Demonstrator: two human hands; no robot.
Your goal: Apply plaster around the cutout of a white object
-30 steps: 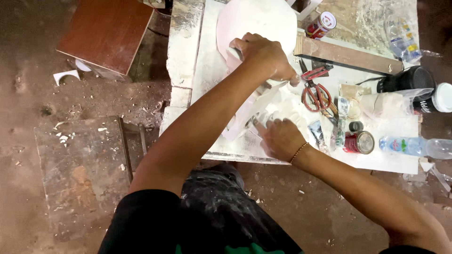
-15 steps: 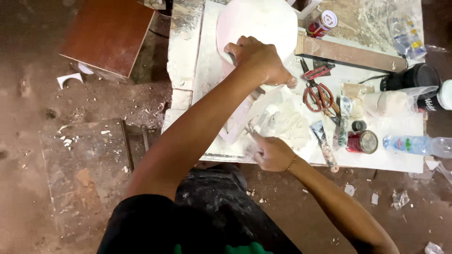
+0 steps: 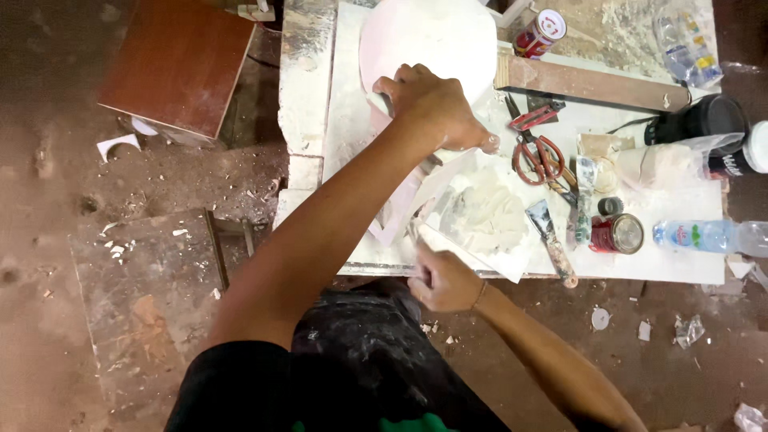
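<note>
My left hand [image 3: 436,108] presses flat on the white plaster piece [image 3: 428,40] on the desk [image 3: 688,264], while my right hand [image 3: 444,280] grips a scraper blade [image 3: 436,240].

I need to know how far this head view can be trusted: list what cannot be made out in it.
- What the right hand grips: its fingers cover it; only a pale blade tip shows.
- The panel under the left hand: hand and forearm cover its middle.
- The pink rounded board: cut off by the top edge.
- The plastic bottle: cut off by the right edge.
- The plaster heap: too blurred to tell wet from dry.
</note>
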